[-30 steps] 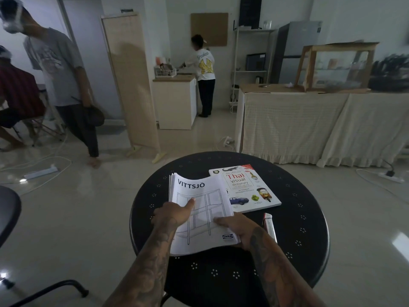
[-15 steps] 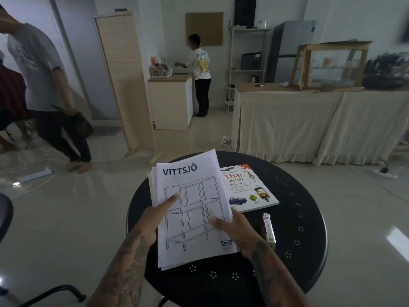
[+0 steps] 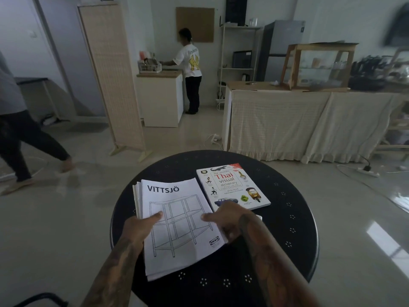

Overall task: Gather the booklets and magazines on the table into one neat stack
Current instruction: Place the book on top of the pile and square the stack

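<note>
A pile of white VITTSJÖ booklets (image 3: 177, 216) lies on the round black table (image 3: 285, 220), left of centre, its edges slightly fanned at the top left. My left hand (image 3: 141, 227) grips the pile's left edge, thumb on the cover. My right hand (image 3: 228, 220) holds the right edge, thumb on the cover and fingers curled under. A Thai visual dictionary (image 3: 232, 187) lies flat just right of the pile, its near corner under my right hand. A small white object (image 3: 259, 217) peeks out behind my right wrist.
Beyond the table stand a cloth-covered counter (image 3: 287, 120) with a wooden case, a folding screen (image 3: 110, 72) and a white cabinet. One person (image 3: 190, 63) stands at the cabinet; another walks at the left edge (image 3: 22, 138). A power strip (image 3: 367, 172) lies on the floor.
The booklet pile, raised off the table half a second ago, has come back down flat beside the dictionary. Both hands stayed on it. The person at left walked further left.
</note>
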